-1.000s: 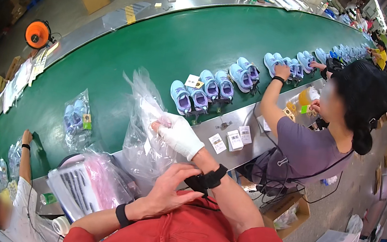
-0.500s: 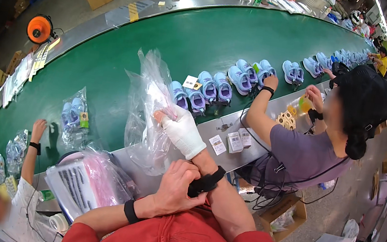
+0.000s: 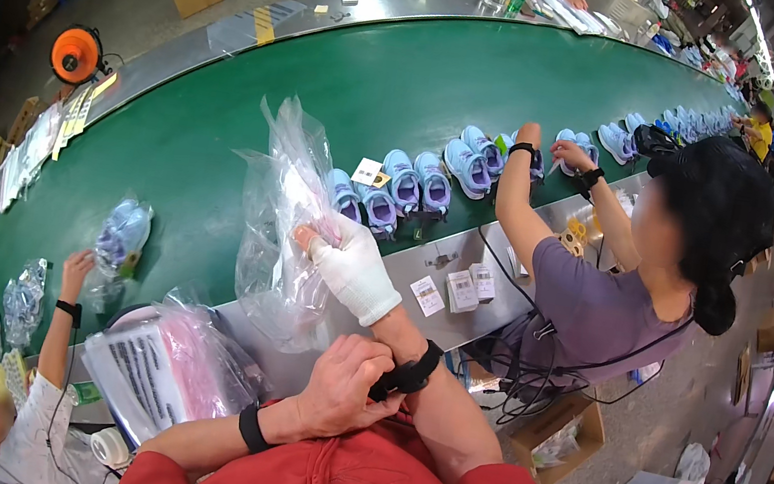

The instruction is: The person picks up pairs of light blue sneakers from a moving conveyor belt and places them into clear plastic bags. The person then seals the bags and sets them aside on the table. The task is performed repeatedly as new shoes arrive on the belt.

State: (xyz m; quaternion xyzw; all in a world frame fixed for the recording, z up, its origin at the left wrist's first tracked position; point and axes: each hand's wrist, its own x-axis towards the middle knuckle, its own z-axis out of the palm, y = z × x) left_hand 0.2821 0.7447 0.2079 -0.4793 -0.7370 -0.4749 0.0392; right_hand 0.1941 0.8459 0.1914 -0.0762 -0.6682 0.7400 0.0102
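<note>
Both hands busy: R hand (image 3: 355,267) (gloved) grips plastic bag (image 3: 285,216).

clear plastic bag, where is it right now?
Head view, left of centre: the clear plastic bag is held up by the gloved right hand over the near edge of the green conveyor belt, just left of the blue shoes.

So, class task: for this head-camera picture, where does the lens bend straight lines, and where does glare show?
Head view: the green conveyor belt curves strongly toward the rim, with dark corners around the frame. Glare shines off the clear plastic bag at the gloved right hand and off the steel belt edge.
</note>
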